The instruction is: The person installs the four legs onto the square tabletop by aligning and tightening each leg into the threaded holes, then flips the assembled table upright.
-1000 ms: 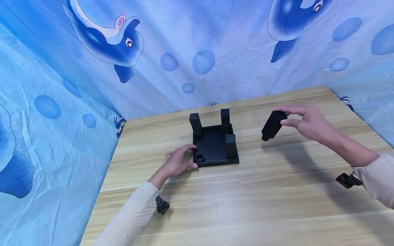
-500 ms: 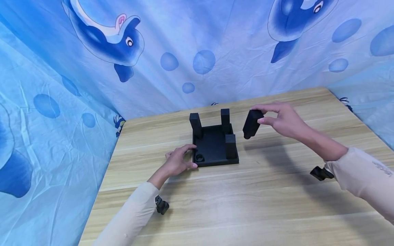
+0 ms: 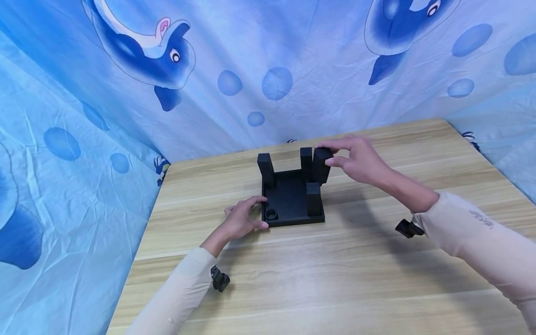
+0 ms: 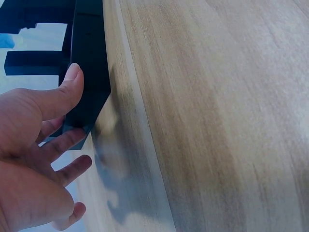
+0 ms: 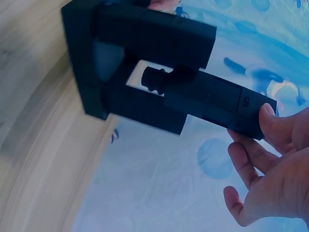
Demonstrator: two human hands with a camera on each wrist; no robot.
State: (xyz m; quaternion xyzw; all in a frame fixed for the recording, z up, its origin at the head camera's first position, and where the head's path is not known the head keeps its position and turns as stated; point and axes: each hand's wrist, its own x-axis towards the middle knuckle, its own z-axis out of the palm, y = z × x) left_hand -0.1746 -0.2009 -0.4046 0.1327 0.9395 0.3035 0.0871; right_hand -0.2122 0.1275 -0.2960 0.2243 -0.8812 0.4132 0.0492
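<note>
A black square tabletop lies upside down on the table, legs up. Three square black legs stand in its corners: the back left leg, the back right leg and the front right leg. At the front left corner is a round socket. My left hand holds that corner, thumb and fingers on either side. My right hand pinches the top of a loose table leg between thumb and fingers. Its threaded end points down, just off the tabletop's right side.
A wooden table carries everything. Behind it and to the left hangs a blue curtain with dolphins on it. Small black wrist cameras sit at the left cuff and the right cuff.
My right hand has carried the loose leg leftward, from out over the table to beside the back right leg. The left hand and the tabletop have stayed in place.
</note>
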